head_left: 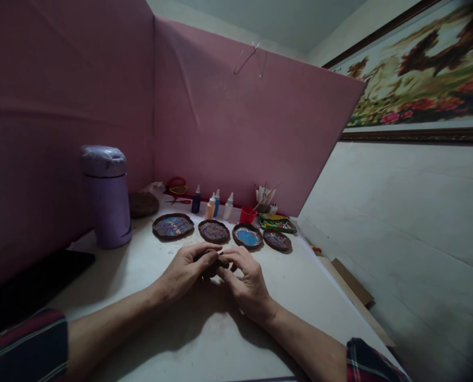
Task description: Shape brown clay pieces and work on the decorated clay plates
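Observation:
Between my two hands is a lump of dark brown clay (210,269), held just above the white tabletop. My left hand (191,268) wraps round its left side, thumb across the top. On the other side my right hand (246,278) pinches the clay's edge between thumb and fingers. The underside of the lump is hidden. Beyond my hands lie several shallow brown clay dishes: a large one streaked with blue (173,226), a speckled one (214,231), one with a bright blue middle (247,236) and a smaller dark one (277,240).
A lilac tumbler (108,199) stands at left near a black flat object (41,281). Behind the dishes are a brown lump (143,204), scissors (176,185), paint bottles (210,207), a red cup (247,214), brushes (265,194) and a green box (277,223). Pink panels (240,122) enclose the back.

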The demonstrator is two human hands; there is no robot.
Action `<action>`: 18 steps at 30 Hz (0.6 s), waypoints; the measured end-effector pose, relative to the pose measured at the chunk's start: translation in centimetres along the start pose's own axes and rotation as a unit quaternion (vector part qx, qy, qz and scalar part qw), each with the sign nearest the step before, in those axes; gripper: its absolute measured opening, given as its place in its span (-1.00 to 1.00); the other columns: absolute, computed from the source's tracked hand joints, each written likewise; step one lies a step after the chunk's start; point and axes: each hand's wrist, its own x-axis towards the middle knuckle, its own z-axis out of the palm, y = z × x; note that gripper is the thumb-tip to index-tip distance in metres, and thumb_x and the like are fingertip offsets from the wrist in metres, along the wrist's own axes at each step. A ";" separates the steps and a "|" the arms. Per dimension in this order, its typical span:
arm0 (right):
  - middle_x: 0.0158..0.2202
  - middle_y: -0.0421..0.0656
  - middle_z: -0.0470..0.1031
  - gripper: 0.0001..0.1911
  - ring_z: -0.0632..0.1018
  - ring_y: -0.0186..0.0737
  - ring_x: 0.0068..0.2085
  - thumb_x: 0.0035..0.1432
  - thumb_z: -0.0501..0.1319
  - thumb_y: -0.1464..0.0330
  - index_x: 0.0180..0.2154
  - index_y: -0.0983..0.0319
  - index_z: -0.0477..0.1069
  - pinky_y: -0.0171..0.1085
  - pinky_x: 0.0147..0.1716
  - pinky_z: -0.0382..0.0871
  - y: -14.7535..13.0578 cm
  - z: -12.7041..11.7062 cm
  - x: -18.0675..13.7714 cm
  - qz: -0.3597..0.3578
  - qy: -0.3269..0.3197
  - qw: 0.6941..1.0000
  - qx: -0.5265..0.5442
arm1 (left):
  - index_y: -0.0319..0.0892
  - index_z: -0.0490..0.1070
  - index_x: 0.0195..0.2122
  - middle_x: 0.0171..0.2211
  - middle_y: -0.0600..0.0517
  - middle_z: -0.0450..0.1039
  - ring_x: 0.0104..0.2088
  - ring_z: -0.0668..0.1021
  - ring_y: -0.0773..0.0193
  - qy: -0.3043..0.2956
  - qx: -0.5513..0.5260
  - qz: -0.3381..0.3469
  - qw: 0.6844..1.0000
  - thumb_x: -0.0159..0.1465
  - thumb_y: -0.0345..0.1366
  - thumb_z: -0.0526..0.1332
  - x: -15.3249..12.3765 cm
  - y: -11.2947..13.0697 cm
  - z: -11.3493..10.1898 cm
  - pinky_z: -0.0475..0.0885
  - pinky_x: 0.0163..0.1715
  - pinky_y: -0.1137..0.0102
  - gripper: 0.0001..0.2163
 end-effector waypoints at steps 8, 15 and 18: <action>-0.27 -0.12 0.49 -0.89 0.46 -0.19 -0.20 0.09 0.26 0.43 -0.27 0.19 0.50 -0.23 -0.23 0.34 0.4 -0.2 -0.2 0.018 -0.004 1.000 0.013 | -0.23 0.50 -0.13 -0.24 -0.11 0.56 -0.44 0.50 0.27 0.001 0.000 -0.006 1.000 0.16 -0.07 0.21 0.1 0.1 0.0 0.37 -0.50 0.44 -0.63; -0.29 -0.15 0.50 -0.93 0.49 -0.24 -0.23 0.14 0.23 0.38 -0.30 0.21 0.49 -0.31 -0.30 0.34 0.7 -0.4 0.0 0.097 0.018 0.994 0.043 | -0.23 0.42 -0.02 -0.31 -0.04 0.53 -0.45 0.49 0.30 -0.013 -0.016 -0.023 1.000 0.14 -0.16 0.26 0.2 -0.1 0.2 0.37 -0.49 0.44 -0.59; -0.32 -0.17 0.51 -0.91 0.51 -0.26 -0.28 0.15 0.23 0.35 -0.30 0.22 0.48 -0.34 -0.36 0.33 0.6 -0.4 -0.1 0.111 0.004 0.992 0.057 | -0.26 0.46 -0.16 -0.46 0.02 0.50 -0.50 0.46 0.32 -0.002 -0.004 -0.017 1.000 0.14 -0.21 0.25 0.3 0.1 0.2 0.34 -0.51 0.46 -0.70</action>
